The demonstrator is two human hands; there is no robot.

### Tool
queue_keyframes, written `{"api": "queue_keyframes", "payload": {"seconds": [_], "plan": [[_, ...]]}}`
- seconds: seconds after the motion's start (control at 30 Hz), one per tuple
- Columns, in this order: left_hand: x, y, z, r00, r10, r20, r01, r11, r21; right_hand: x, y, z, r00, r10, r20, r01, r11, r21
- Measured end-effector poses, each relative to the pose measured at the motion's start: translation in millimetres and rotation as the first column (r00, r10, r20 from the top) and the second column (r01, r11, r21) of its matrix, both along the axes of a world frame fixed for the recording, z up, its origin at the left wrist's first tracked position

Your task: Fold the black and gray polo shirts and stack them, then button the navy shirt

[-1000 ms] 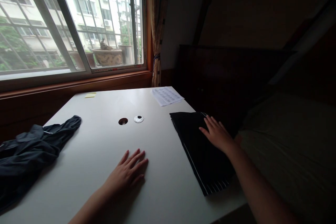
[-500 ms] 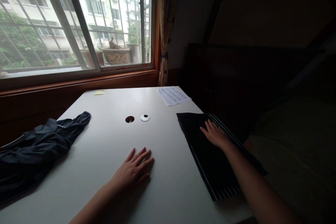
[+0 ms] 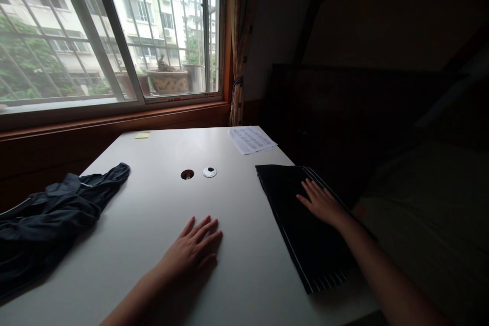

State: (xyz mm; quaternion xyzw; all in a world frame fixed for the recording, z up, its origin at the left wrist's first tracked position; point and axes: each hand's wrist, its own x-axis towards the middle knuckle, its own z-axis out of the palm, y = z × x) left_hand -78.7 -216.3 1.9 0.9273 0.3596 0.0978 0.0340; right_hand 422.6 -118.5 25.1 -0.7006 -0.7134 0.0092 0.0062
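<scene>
"Folded black cloth [image 3: 305, 247]: where does it lie?"

"Along the right side of the white table [image 3: 240, 198], thin white stripes showing at its near end."

"And what touches it?"

"The right hand [image 3: 321, 205], palm down on top, fingers stretched out and a little apart, gripping nothing."

"The left hand [image 3: 193, 247]?"

"Palm down on the table, left of the cloth, fingers spread too."

"What's around them?"

"Beyond the left hand, a round hole [image 3: 187, 174] just beside a silver disc [image 3: 209, 172]. A crumpled dark garment [image 3: 57, 219] lies at the left, printed papers [image 3: 252, 140] at the far right corner, a yellow note [image 3: 142, 135] near the far left one."

"Further out?"

"A window [image 3: 168, 20], with a curtain [image 3: 238, 56] at its right."
</scene>
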Motion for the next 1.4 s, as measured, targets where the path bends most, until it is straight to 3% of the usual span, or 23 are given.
{"api": "queue_keyframes", "payload": {"seconds": [0.2, 0.7, 1.0, 1.1, 1.17, 1.27, 1.4], "plan": [[-0.3, 0.2, -0.9, 1.000, -0.005, 0.007, 0.005, 1.000, 0.015, -4.5, -5.2, 4.8, 1.000, 0.018, -0.018, -0.018, 1.000, 0.006], [-0.8, -0.1, -2.5, 1.000, -0.012, 0.012, 0.012, 1.000, 0.016, -13.0, -7.6, -2.8, 0.995, -0.021, 0.096, 0.017, 0.999, 0.034], [0.0, -1.3, 1.2, 0.997, -0.013, 0.078, 0.011, 1.000, 0.014, -21.1, -8.2, 9.2, 0.995, -0.058, 0.080, 0.056, 0.998, 0.023], [2.0, -2.6, 6.2, 0.996, 0.001, 0.084, 0.001, 1.000, -0.015, -41.2, -13.1, 12.5, 0.997, -0.066, 0.049, 0.061, 0.993, 0.097], [2.6, -3.3, 11.3, 0.995, 0.031, 0.090, -0.029, 0.999, -0.025, -66.2, -21.2, 13.6, 1.000, 0.002, -0.001, -0.002, 0.989, 0.149], [-1.9, -2.9, 22.9, 0.976, 0.157, 0.149, -0.154, 0.988, -0.029, -117.1, -39.4, 12.7, 0.973, 0.217, -0.078, -0.202, 0.965, 0.170], [-28.6, 3.2, 43.2, 0.901, 0.371, 0.224, -0.376, 0.926, -0.024, -184.0, -63.8, 4.2, 0.881, 0.456, -0.127, -0.434, 0.885, 0.172]]}}
